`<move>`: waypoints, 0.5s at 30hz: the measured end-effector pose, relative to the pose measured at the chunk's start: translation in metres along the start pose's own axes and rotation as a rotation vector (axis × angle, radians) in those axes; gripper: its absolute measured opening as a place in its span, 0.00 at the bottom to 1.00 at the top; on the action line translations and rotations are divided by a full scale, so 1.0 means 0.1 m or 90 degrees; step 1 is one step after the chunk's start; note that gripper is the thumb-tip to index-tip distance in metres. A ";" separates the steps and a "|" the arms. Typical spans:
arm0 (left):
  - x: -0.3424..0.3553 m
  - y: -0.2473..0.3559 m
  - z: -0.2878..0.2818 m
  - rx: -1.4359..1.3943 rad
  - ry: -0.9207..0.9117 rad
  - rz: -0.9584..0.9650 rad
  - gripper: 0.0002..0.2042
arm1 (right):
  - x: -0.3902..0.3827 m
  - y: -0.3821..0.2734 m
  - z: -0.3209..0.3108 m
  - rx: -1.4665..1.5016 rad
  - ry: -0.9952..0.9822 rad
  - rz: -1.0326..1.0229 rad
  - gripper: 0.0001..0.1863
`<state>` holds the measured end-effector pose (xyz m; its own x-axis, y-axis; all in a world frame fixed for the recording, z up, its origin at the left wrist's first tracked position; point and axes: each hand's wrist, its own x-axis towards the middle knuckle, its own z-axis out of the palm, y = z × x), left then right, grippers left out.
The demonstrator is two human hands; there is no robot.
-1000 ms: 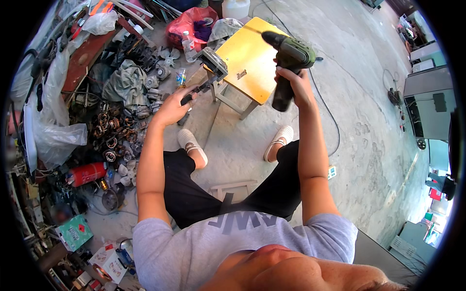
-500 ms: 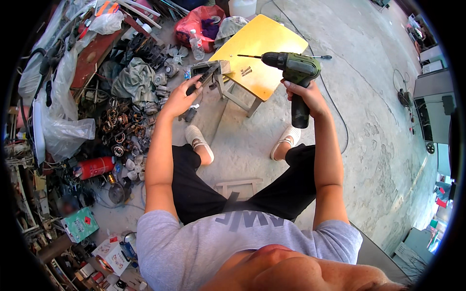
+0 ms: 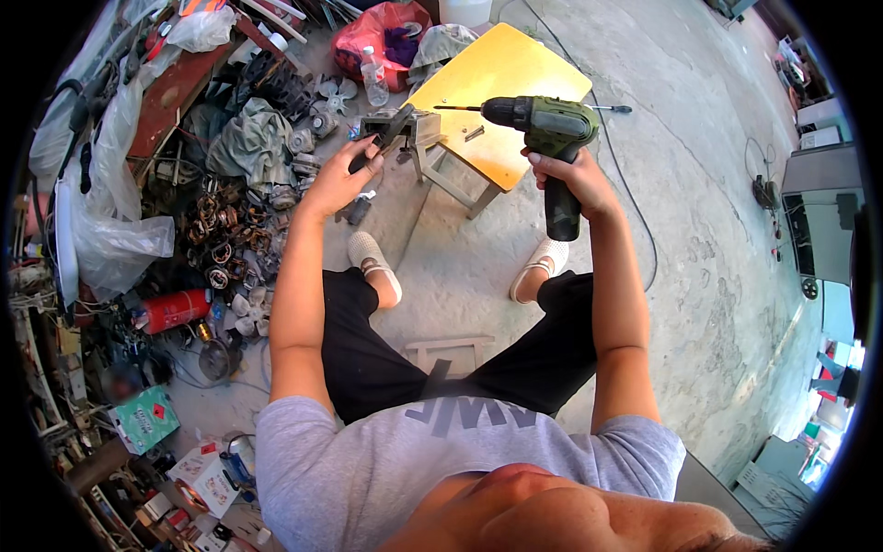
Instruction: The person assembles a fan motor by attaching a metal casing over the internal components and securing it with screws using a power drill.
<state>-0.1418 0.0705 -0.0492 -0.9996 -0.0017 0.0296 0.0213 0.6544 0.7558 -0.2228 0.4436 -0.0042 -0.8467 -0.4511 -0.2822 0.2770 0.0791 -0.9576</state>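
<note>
My right hand [image 3: 575, 179] is wrapped round the handle of a green and black cordless drill [image 3: 552, 121]. Its long thin bit points left, over the yellow-topped low table [image 3: 515, 69]. In my closed left hand [image 3: 345, 175] is a dark, long hand tool [image 3: 391, 129]; its exact kind cannot be made out. The tool's far end is in front of a grey metal frame piece [image 3: 423, 127] at the table's near left corner. A few loose screws [image 3: 475, 134] lie on the tabletop below the drill. Past the drill's back shows a screwdriver-like shaft with a dark handle [image 3: 621, 109].
To the left spreads a heap of scrap motor parts [image 3: 225, 216], plastic sheeting and a red cylinder [image 3: 175, 310]. Behind the table are a red bag [image 3: 368, 41] and a clear bottle [image 3: 373, 78]. A cable [image 3: 644, 221] runs along the concrete floor on the right.
The drill has shifted slightly left, its bit now nearer the metal piece. My left hand has turned the dark tool, so its far end points more up and right.
</note>
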 end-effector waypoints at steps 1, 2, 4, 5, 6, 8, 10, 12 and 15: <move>0.01 -0.01 0.01 -0.025 -0.005 -0.005 0.23 | 0.01 0.00 0.01 -0.002 0.002 0.001 0.17; 0.01 -0.01 0.01 -0.049 -0.010 -0.011 0.24 | 0.02 0.00 0.01 -0.004 -0.002 0.000 0.17; 0.02 -0.01 0.02 -0.072 -0.004 -0.003 0.23 | 0.05 0.02 0.03 -0.007 -0.014 -0.001 0.17; 0.03 0.00 0.02 -0.070 0.008 0.009 0.23 | 0.06 0.01 0.05 -0.008 -0.015 -0.004 0.17; 0.03 0.00 0.03 -0.069 0.020 0.022 0.22 | 0.05 0.00 0.06 -0.009 -0.017 -0.007 0.17; 0.07 0.04 0.00 -0.141 -0.027 -0.010 0.21 | 0.06 0.00 0.08 -0.011 -0.019 -0.008 0.17; 0.08 0.12 -0.03 -0.205 -0.048 -0.035 0.20 | 0.07 0.01 0.09 -0.010 -0.019 -0.006 0.17; 0.10 0.24 -0.04 -0.262 -0.045 -0.051 0.18 | 0.09 0.03 0.07 -0.005 -0.016 -0.003 0.16; 0.14 0.46 -0.08 -0.337 -0.040 -0.097 0.17 | 0.09 0.03 0.02 -0.007 -0.022 0.003 0.16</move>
<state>-0.1547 0.0946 -0.0093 -0.9912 -0.0111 -0.1319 -0.1317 0.1813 0.9746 -0.2285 0.4376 -0.0094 -0.8294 -0.4807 -0.2846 0.2754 0.0914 -0.9570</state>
